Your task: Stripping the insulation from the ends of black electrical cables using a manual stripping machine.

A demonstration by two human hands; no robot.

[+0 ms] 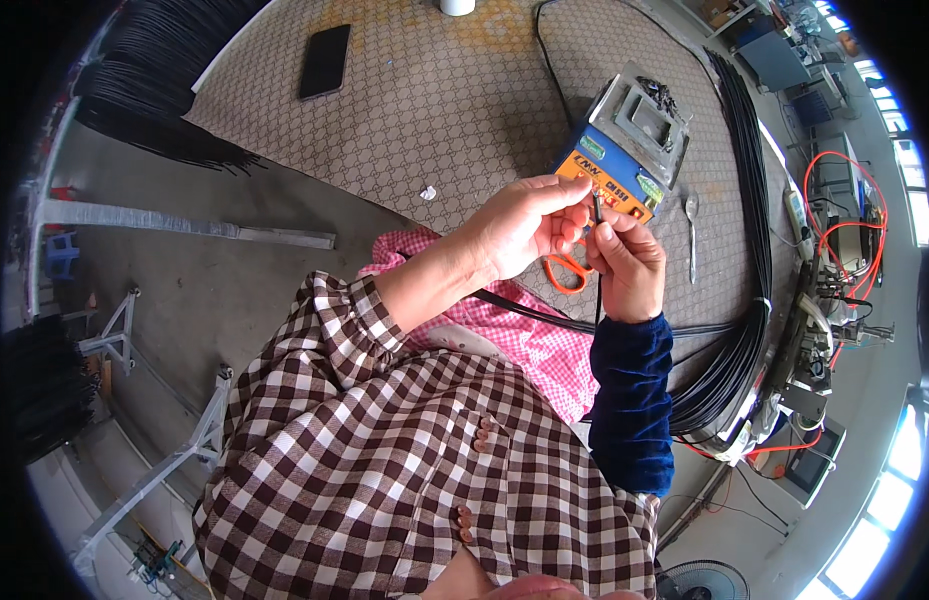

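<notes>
Head view is showing the right hand (632, 268) pinching a black cable (598, 303) between thumb and finger, near the blue-and-orange box (609, 155), while the left hand (519, 222) is hovering half-closed at its tip, whether gripping one cannot tell. Steady handling is probably calling for a pinch close to the end. Orange-handled scissors (564, 289) are lying beneath, and the box is limiting room on the far side.

Desk (434, 120), beige patterned top; on it black phone (325, 62) toward left, white cylinder (457, 5) at far side, crumpled white scrap (428, 193), blue-and-orange box (619, 160), metal spoon (692, 240) beside box, orange-handled scissors (569, 290), black cable bundle (763, 235) along right edge
</notes>
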